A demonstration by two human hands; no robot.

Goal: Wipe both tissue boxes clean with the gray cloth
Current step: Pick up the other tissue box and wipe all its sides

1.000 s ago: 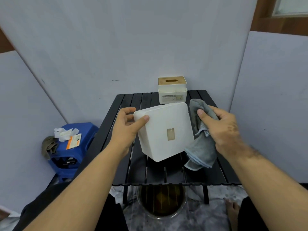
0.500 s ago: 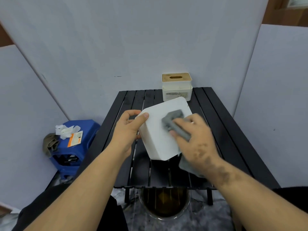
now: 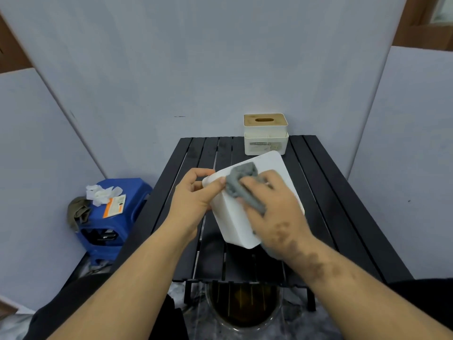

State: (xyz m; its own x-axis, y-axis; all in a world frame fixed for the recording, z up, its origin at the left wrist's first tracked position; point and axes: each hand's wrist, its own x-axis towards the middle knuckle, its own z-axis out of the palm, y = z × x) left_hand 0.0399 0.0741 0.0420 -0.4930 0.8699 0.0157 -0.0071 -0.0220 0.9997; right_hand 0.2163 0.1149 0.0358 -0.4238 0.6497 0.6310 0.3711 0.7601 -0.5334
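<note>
The left hand [image 3: 193, 195] grips the white tissue box [image 3: 247, 217] tilted above the desk [image 3: 326, 217], fingers curled round its edge; the right hand [image 3: 274, 212] presses the gray cloth [image 3: 239, 185] on its face. The wood-topped box [image 3: 266, 133] waits at the back, seemingly unwiped.

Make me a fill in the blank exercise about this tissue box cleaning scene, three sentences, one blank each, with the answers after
1. The right hand presses the gray ____ against the white box.
2. The left hand grips that box by its ____ edge.
3. The second box, at the table's far edge, has a ____ lid.

Answers: cloth; left; wooden
</note>
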